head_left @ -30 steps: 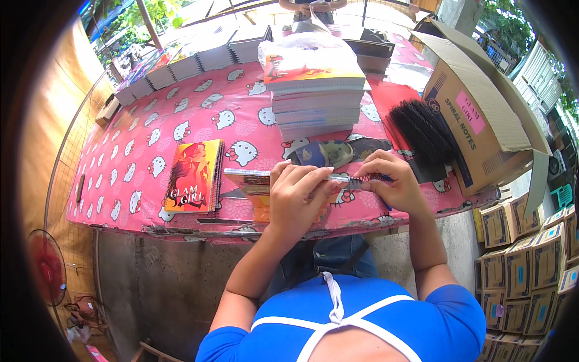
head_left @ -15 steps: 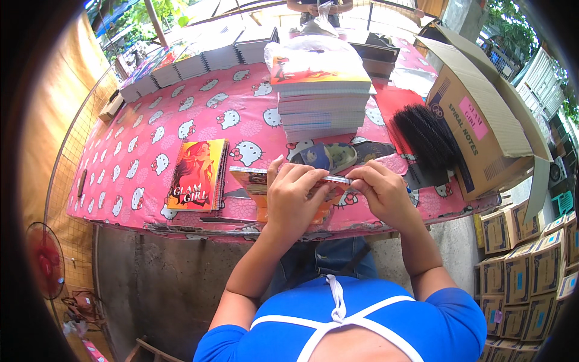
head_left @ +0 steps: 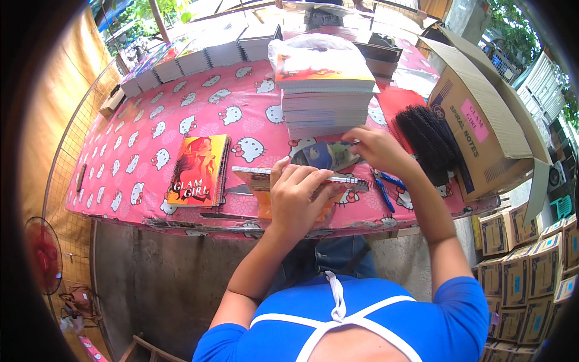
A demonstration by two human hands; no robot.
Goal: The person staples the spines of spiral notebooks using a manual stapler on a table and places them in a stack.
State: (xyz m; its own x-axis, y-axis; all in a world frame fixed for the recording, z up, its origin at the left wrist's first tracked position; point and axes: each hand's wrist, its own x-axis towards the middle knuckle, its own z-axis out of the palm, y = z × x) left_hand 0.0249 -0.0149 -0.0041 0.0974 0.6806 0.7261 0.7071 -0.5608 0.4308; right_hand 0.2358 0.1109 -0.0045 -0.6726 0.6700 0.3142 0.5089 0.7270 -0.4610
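My left hand (head_left: pixel 300 197) grips a notebook (head_left: pixel 253 174) held on its edge near the table's front, with its bound side up. A dark spiral coil (head_left: pixel 360 184) sticks out past the right end of that edge. My right hand (head_left: pixel 380 148) is off the notebook, over the table beside a blue and olive cloth-like item (head_left: pixel 325 155). Its thumb and forefinger are bent and apart, with nothing visible between them. Blue-handled pliers (head_left: pixel 385 192) lie right of the notebook. Another spiral notebook (head_left: pixel 199 171) with a red and yellow cover lies flat to the left.
A tall stack of unbound notebooks (head_left: pixel 325 108) stands beyond my hands. Black spiral coils (head_left: pixel 425 140) lie by an open cardboard box (head_left: pixel 482 108) on the right. Finished-looking notebooks (head_left: pixel 223 48) line the back left. Cartons (head_left: pixel 518 265) are piled at lower right. Another person stands across the table.
My right hand has let go of the notebook's coil end and moved up and away toward the cloth-like item. The pliers now show on the table. My left hand still holds the notebook.
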